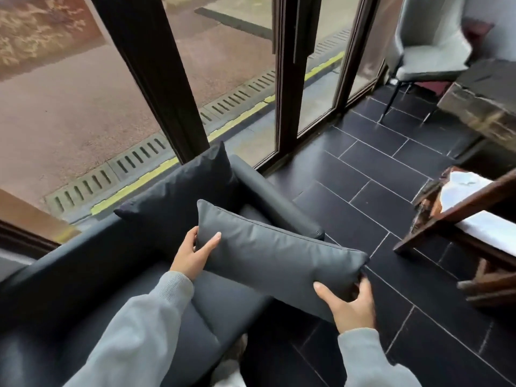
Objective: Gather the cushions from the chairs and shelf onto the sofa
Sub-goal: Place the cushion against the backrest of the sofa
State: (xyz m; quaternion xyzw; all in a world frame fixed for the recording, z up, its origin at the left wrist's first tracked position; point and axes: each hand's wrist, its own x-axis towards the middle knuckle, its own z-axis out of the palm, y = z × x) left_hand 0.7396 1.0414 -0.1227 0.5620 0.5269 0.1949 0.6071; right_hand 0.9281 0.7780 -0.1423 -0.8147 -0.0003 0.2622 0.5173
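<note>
Filling the lower left, the dark sofa [83,275] stands against the window [83,93], with a black pillow [181,196] propped in its corner by the armrest. A grey cushion [279,255] hangs over the seat's front edge, held at both ends: left hand [192,254] grips its upper end, right hand [350,307] its lower end.

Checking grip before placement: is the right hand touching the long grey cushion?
Touching. The head view shows the right hand gripping the long grey cushion's lower end, thumb pressed on top.
</note>
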